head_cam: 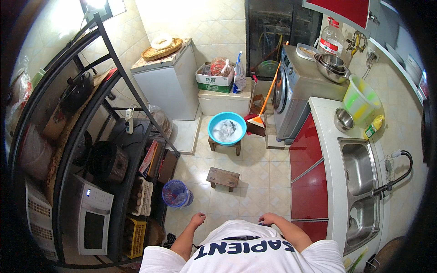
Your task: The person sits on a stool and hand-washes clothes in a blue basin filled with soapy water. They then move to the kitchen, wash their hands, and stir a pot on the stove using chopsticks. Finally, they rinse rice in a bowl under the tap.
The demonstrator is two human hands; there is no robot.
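Observation:
My left hand hangs beside my body over the tiled floor, its fingers loosely curled and nothing seen in them. My right hand is at the other side of my waist; a small dark patch shows under its fingers, too unclear to name. Ahead of me stands a low wooden stool. Beyond it, a blue plastic basin rests on a second wooden stool. Grey cloth lies in sudsy water inside the basin. Both hands are apart from the stools and basin.
On my left, a blue waste bin stands before a black metal shelf rack with a microwave. A broom leans near the washing machine. To the right runs a counter with a steel double sink.

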